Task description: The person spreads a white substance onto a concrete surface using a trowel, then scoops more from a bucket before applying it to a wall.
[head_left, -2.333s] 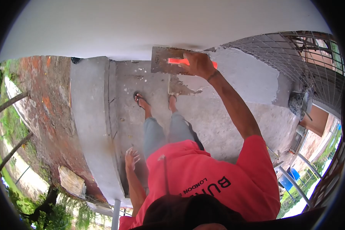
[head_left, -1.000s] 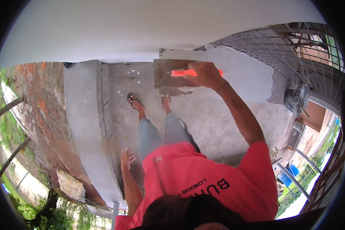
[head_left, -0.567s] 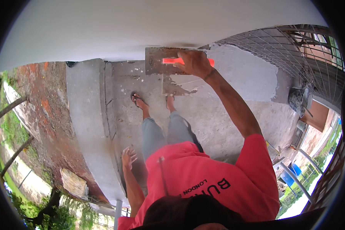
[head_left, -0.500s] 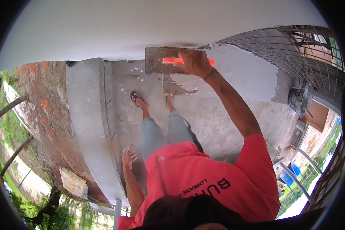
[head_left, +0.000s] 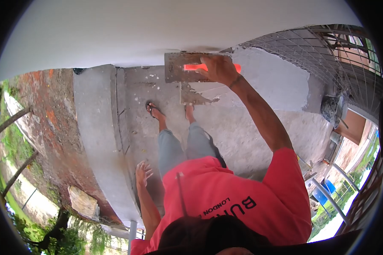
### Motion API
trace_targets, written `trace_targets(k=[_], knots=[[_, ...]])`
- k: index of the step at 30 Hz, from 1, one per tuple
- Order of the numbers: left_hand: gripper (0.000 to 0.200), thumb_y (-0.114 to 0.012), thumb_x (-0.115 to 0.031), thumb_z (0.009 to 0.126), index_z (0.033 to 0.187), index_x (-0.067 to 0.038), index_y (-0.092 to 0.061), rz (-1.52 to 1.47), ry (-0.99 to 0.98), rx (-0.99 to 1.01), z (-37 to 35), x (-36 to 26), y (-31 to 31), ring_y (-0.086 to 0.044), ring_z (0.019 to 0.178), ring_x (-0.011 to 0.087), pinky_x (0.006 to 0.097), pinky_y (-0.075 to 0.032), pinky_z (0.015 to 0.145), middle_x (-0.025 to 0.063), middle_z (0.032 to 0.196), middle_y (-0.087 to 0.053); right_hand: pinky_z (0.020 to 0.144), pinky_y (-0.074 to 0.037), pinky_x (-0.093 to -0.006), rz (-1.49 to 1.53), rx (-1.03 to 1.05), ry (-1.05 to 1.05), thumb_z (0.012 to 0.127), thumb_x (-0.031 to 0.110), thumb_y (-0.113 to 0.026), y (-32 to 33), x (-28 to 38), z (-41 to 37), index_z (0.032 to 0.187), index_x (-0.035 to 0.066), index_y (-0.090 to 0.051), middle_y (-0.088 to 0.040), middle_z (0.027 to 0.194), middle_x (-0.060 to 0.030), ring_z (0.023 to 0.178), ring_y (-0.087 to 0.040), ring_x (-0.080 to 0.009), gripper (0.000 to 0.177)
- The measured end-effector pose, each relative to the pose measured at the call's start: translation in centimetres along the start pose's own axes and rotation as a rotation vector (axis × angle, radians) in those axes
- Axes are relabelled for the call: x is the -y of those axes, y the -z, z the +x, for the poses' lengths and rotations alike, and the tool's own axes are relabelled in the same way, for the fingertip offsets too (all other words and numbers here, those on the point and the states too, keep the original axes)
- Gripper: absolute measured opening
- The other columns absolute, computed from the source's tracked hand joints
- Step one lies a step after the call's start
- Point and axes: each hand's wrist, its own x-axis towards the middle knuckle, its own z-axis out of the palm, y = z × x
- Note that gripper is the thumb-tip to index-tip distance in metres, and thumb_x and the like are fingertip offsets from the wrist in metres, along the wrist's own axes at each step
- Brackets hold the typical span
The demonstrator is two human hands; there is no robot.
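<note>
My right hand is wrapped round the bright orange handle of a flat metal trowel. The trowel's wide, stained plate lies at the base of the pale wall, above the end of a smooth light grey plaster layer. That layer has a ragged edge with a darker patch. My left hand hangs low at my side, fingers apart, with nothing in it.
A metal grille runs along the upper right. A dark bowl with a tool in it stands on the right. A grey ledge borders the earth slope on the left; a blue container is at lower right.
My right hand and the trowel have shifted slightly to the right along the wall. My left hand stays about where it was.
</note>
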Motion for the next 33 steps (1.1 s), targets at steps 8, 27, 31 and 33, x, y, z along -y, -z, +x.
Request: trace_targets(k=[8, 27, 31, 33], knots=[[0.05, -0.05, -0.041, 0.095, 0.135, -0.013, -0.041, -0.008, 0.027, -0.007, 0.1, 0.2, -0.4, -0.058, 0.098, 0.0252, 0.0376, -0.051, 0.078, 0.0135, 0.125, -0.055, 0.059, -0.05, -0.0368, 0.036, 0.039, -0.014, 0.079, 0.042, -0.068, 0.8, -1.1, -1.6, 0.092, 0.007, -0.061, -0.064, 0.068, -0.0096, 0.066, -0.064, -0.0265, 0.039], [0.048, -0.048, -0.039, 0.095, 0.134, -0.012, -0.042, -0.006, 0.023, -0.033, 0.1, -0.4, -0.8, -0.058, 0.099, 0.0254, 0.0385, -0.051, 0.078, 0.0142, 0.126, -0.055, 0.062, -0.051, -0.0395, 0.126, 0.145, -0.054, 0.078, 0.039, -0.07, 1.6, 0.9, -3.7, 0.092, 0.004, -0.061, -0.065, 0.073, -0.0123, 0.069, -0.065, -0.0298, 0.038], [0.048, -0.048, -0.039, 0.096, 0.135, -0.012, -0.041, 0.008, 0.031, -0.026, 0.4, 0.0, -0.5, -0.058, 0.1, 0.0255, 0.0391, -0.051, 0.078, 0.0143, 0.125, -0.055, 0.058, -0.051, -0.0406, 0.113, 0.058, -0.034, 0.077, 0.036, -0.072, 1.7, 3.2, 0.1, 0.091, 0.003, -0.06, -0.064, 0.072, -0.013, 0.067, -0.064, -0.031, 0.038], [0.047, -0.048, -0.038, 0.096, 0.134, -0.012, -0.041, 0.0, 0.017, -0.011, 0.3, 0.1, -0.4, -0.058, 0.1, 0.0255, 0.0391, -0.051, 0.078, 0.0144, 0.125, -0.056, 0.057, -0.051, -0.0413, 0.122, 0.021, -0.025, 0.078, 0.035, -0.071, 0.8, 4.0, 1.4, 0.091, 0.003, -0.059, -0.064, 0.071, -0.0137, 0.066, -0.064, -0.0314, 0.037]])
